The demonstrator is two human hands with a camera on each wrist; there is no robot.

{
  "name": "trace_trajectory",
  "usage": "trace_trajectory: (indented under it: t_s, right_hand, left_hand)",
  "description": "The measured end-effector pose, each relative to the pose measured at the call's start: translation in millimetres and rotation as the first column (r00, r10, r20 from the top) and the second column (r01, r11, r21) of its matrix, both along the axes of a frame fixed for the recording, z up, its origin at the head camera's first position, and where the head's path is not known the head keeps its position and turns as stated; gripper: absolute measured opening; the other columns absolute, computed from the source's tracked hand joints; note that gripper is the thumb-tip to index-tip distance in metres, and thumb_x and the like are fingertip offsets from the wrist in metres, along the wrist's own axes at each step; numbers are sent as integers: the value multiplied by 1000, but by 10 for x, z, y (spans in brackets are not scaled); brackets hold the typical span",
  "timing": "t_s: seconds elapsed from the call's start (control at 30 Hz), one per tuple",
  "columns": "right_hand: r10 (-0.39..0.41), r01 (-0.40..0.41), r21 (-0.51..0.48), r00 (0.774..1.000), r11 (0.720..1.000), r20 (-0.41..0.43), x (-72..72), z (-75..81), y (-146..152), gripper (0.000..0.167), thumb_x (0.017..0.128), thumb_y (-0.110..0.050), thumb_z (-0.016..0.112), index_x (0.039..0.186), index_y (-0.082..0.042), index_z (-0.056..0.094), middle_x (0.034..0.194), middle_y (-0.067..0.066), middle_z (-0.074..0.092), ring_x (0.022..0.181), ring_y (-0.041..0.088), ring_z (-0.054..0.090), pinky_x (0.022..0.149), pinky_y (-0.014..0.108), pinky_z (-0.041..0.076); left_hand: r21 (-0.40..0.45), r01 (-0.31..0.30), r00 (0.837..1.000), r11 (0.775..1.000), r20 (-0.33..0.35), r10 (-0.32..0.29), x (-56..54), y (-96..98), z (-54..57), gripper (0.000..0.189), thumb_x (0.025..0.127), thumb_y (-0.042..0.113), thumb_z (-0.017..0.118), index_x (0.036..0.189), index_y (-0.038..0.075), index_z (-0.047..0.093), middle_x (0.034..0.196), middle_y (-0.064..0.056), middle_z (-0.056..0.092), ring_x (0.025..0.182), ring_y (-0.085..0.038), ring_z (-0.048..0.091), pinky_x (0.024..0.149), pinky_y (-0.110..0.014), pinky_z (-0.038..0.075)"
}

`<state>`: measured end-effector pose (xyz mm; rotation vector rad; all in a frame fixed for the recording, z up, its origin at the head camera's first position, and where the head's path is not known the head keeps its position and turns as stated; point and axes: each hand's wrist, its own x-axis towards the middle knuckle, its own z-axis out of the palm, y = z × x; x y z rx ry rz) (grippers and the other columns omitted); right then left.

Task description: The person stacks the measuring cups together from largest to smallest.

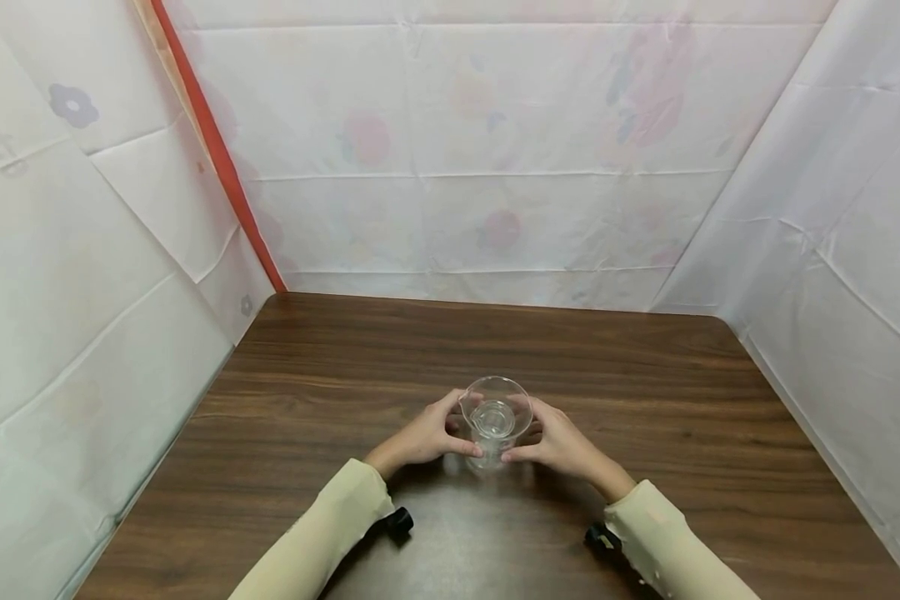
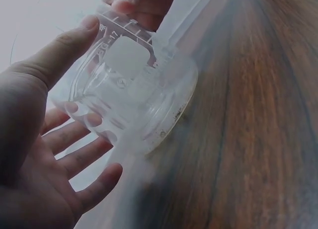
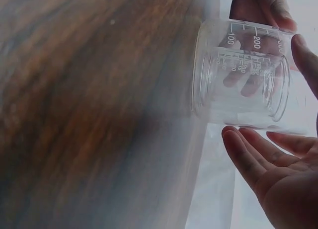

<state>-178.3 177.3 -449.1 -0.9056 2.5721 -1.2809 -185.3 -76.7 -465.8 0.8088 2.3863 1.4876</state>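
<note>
A clear glass beaker [image 1: 491, 457] with a pouring lip stands upright on the table. White volume marks, among them 100 and 200, run along its wall [image 3: 248, 33] in the right wrist view. Nested inside is at least one smaller marked glass beaker [image 3: 243, 85]; how many cannot be told through the glass. From the left side, my left hand [image 1: 423, 435] holds the large beaker, its thumb on the near wall and fingertips [image 2: 94, 120] round the side. Opposite, my right hand [image 1: 566, 443] holds it likewise, thumb in front and fingers partly hidden behind the glass.
The dark wood-grain table [image 1: 330, 358] has white patterned cloth [image 1: 450, 225] hanging behind it and along both sides. A red strip [image 1: 217, 146] runs down the back left corner. Black wrist cameras [image 1: 399, 523] sit at both cream sleeves [image 1: 322, 517].
</note>
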Motion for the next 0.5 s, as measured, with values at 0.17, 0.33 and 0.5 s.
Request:
trace_trajectory:
  t_s: [0.17, 0.33, 0.5]
  right_hand:
    - [-5, 5, 11, 1000, 1000, -19, -30, 17, 2, 84, 73, -36, 85, 139, 0, 47, 126, 13, 62, 108, 26, 64, 86, 32, 56]
    - [-1, 1, 2, 1000, 1000, -16, -83, 48, 24, 83, 73, -33, 85, 138, 1, 47, 127, 15, 61, 108, 28, 64, 86, 33, 57]
    - [4, -4, -8, 1000, 1000, -5, -175, 60, 35, 83, 73, -30, 86, 138, 3, 46, 129, 18, 60, 108, 29, 65, 85, 34, 57]
  left_hand:
    - [29, -21, 998, 999, 62, 19, 8, 33, 53, 74, 78, 14, 82, 139, 2, 43, 144, -16, 49, 130, -33, 49, 102, -51, 47]
    - [33, -20, 998, 999, 57, 18, -56, 49, 38, 73, 78, 19, 83, 139, 5, 44, 143, -13, 50, 129, -31, 50, 102, -49, 47]
    - [35, -19, 998, 999, 62, 17, -142, 65, 33, 73, 80, 18, 81, 141, 4, 43, 146, -15, 47, 130, -33, 50, 101, -51, 47]
